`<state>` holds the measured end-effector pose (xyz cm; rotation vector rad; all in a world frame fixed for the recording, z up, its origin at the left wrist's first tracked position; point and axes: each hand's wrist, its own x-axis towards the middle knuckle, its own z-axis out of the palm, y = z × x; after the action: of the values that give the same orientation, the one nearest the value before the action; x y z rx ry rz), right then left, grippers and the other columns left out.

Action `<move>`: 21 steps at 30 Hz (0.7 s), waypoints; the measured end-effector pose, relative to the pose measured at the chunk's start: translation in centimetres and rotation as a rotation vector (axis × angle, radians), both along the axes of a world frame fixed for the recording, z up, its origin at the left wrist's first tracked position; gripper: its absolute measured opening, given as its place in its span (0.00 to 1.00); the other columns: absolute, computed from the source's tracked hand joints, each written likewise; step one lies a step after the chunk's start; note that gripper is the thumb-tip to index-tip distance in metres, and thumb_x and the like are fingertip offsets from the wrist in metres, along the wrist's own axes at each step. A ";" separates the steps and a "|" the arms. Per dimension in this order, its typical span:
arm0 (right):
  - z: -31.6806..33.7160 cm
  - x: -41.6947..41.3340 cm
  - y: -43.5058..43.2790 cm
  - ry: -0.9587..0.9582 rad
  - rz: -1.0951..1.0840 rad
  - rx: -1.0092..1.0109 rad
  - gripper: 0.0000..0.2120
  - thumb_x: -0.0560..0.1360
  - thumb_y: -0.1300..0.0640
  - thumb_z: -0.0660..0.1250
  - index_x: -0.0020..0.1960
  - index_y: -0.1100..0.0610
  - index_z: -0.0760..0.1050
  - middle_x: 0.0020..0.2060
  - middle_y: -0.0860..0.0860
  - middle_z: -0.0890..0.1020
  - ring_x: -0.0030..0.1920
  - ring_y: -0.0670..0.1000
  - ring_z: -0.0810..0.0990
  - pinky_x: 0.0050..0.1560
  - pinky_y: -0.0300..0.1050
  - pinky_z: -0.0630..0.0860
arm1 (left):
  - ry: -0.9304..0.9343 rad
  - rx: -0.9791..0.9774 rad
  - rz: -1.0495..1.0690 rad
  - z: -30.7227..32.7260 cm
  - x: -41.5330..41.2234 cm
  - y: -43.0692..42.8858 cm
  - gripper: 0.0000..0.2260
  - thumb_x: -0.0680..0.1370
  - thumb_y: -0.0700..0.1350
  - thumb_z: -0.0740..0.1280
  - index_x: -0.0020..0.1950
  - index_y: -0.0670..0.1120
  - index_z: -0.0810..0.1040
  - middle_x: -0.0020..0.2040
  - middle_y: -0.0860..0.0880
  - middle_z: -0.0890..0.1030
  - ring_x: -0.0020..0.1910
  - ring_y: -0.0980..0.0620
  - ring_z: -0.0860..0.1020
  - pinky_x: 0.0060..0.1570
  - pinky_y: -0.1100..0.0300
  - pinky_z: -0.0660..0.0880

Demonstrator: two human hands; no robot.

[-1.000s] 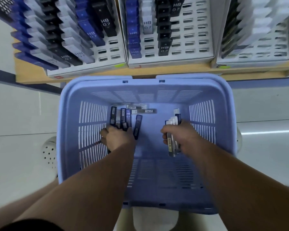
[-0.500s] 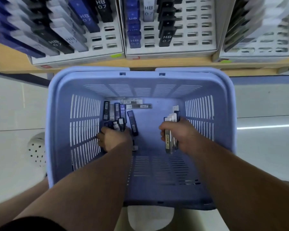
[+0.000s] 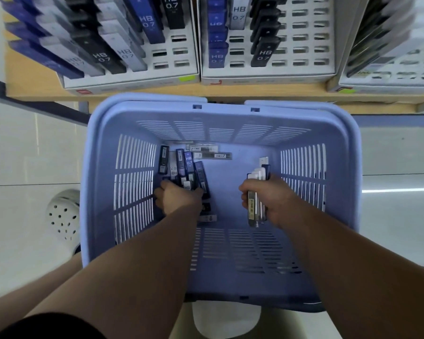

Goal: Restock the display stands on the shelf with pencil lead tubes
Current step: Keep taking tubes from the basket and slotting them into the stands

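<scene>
The right hand was closed firmly round a bundle of lead tubes, fingers and thumb wrapped about its middle so that pale and dark ends stuck out above the fist and clear ends below; gathering them lengthwise like that looked meant to carry several up at once and feed them off one by one. The left hand was down on the basket floor, knuckles up, its fingers buried among the loose tubes, and whether they had closed on any could not be told, since the back of the hand hid them. Those tubes, blue, black and clear, some marked HB 0.7, lay heaped toward the far left corner of the lilac basket, which sat just below the front edge of the wooden shelf, probably so each reach upward was short. On the shelf stood three display stands side by side, each partly filled, with open slots showing, so restocking seemed well short of done. A perforated white clog showed beside the basket.
</scene>
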<state>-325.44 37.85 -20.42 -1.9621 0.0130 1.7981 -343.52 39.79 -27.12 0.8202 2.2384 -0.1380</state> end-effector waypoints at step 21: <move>0.6 0.3 -0.4 -0.029 -0.009 0.011 0.07 0.73 0.72 0.70 0.42 0.63 0.75 0.31 0.58 0.75 0.29 0.53 0.76 0.36 0.48 0.76 | -0.163 0.097 -0.327 -0.3 -3.0 0.0 0.10 0.77 0.40 0.69 0.56 0.40 0.73 0.52 0.44 0.78 0.49 0.44 0.78 0.45 0.54 0.73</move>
<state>-325.19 37.45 -19.81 -1.9771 0.0034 1.7603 -346.47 39.79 -27.39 1.2032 1.9586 -0.1129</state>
